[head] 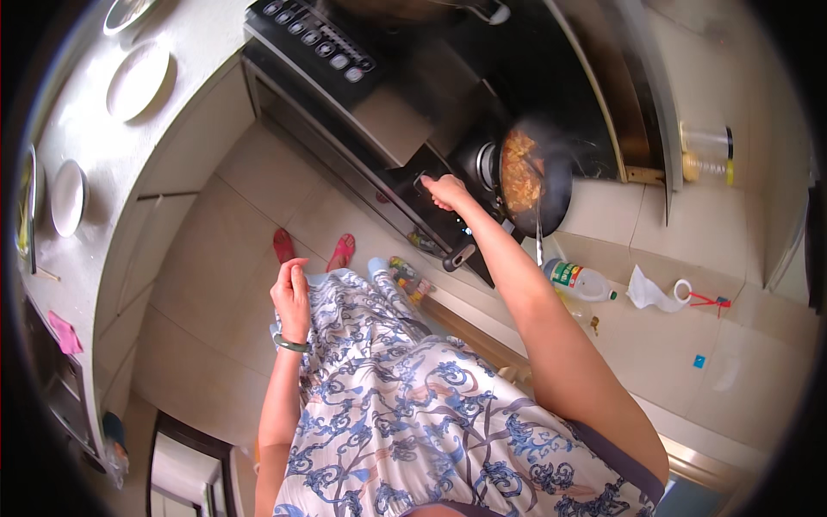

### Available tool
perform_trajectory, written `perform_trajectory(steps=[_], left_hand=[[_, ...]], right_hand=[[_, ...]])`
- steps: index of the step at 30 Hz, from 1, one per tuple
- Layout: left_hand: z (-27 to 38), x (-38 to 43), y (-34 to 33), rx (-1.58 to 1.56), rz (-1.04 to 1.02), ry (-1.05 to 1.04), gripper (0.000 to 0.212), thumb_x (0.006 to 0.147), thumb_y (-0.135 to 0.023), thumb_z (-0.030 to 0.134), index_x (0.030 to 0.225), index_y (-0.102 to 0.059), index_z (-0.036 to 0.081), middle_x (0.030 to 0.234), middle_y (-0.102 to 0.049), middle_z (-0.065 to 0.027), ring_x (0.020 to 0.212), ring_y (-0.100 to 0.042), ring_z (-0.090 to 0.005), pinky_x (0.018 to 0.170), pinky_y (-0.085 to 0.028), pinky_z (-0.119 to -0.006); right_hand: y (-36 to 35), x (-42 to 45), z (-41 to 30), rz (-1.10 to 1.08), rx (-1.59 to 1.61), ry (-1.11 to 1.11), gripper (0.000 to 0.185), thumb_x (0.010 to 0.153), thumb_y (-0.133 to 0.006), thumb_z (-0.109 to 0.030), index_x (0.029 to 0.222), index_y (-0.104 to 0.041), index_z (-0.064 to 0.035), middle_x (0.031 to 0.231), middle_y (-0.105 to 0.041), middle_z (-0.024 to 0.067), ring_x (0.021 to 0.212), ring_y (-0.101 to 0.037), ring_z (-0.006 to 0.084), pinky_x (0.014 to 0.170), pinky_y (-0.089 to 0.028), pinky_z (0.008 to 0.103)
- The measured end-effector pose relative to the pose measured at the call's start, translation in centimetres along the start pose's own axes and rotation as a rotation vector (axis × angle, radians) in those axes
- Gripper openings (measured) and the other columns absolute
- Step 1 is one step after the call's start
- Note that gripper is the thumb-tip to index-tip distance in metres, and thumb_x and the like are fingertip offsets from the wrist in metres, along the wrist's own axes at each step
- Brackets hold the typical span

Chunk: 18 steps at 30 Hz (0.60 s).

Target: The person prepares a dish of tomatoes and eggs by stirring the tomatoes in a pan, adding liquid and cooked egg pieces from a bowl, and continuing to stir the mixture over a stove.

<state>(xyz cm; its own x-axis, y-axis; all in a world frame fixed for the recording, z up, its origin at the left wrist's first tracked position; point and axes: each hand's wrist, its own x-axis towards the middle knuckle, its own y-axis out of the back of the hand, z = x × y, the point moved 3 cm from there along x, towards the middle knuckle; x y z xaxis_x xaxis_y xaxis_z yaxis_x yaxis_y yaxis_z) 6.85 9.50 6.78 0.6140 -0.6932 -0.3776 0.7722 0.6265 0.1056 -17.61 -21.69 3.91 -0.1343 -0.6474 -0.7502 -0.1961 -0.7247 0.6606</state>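
Note:
My right hand is at the front of the black gas stove, its fingers curled at a control knob. Beyond it a dark wok sits by a burner, holding steaming chopped food in reddish sauce. A metal utensil leans in the wok, its handle pointing towards me. The wok's black handle juts over the stove's front edge. My left hand, a green bangle at its wrist, hangs in front of my dress with its fingers curled and nothing visible in them.
A range hood with buttons overhangs the stove. Right of the wok lie a plastic bottle and a white paper or tissue piece. White bowls and a plate stand on the left counter. Packages are near the stove's base.

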Motion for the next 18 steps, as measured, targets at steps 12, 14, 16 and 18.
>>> perform_trajectory(steps=[12, 14, 16, 18], left_hand=[[-0.5, 3.4, 2.8, -0.02, -0.047, 0.035, 0.021, 0.099, -0.047, 0.016, 0.097, -0.063, 0.001, 0.058, -0.043, 0.0023, 0.054, -0.039, -0.005, 0.049, -0.033, -0.024], [0.3, 3.8, 2.5, -0.016, -0.082, -0.004, 0.021, 0.099, -0.048, 0.016, 0.097, -0.063, 0.002, 0.058, -0.043, 0.0022, 0.054, -0.04, -0.0052, 0.049, -0.034, -0.024], [0.6, 4.0, 2.3, -0.015, -0.107, -0.049, 0.019, 0.098, -0.048, 0.015, 0.097, -0.062, 0.002, 0.058, -0.043, 0.0022, 0.054, -0.04, -0.0056, 0.049, -0.034, -0.024], [0.9, 4.2, 2.6, -0.011, -0.118, -0.048, 0.019, 0.098, -0.048, 0.014, 0.097, -0.062, 0.002, 0.059, -0.043, 0.0023, 0.054, -0.039, -0.0053, 0.049, -0.034, -0.024]], right_hand=[[-2.0, 3.0, 1.6, 0.047, 0.433, -0.286, 0.045, 0.086, -0.049, -0.047, 0.068, -0.05, -0.0051, 0.048, -0.04, -0.001, 0.034, -0.036, 0.0099, 0.032, -0.026, 0.0241], [-1.7, 3.0, 2.0, 0.051, 0.432, -0.291, 0.045, 0.086, -0.049, -0.047, 0.068, -0.05, -0.0051, 0.048, -0.039, -0.001, 0.034, -0.036, 0.0099, 0.032, -0.026, 0.024], [-1.8, 3.2, 2.5, -0.033, 0.376, -0.265, 0.045, 0.087, -0.049, -0.046, 0.068, -0.05, -0.0049, 0.047, -0.039, -0.001, 0.034, -0.036, 0.0097, 0.032, -0.025, 0.0241], [-2.1, 3.6, 2.3, -0.02, 0.413, -0.252, 0.046, 0.086, -0.051, -0.046, 0.066, -0.053, -0.0042, 0.049, -0.043, 0.0016, 0.035, -0.039, 0.0117, 0.032, -0.028, 0.0261]])
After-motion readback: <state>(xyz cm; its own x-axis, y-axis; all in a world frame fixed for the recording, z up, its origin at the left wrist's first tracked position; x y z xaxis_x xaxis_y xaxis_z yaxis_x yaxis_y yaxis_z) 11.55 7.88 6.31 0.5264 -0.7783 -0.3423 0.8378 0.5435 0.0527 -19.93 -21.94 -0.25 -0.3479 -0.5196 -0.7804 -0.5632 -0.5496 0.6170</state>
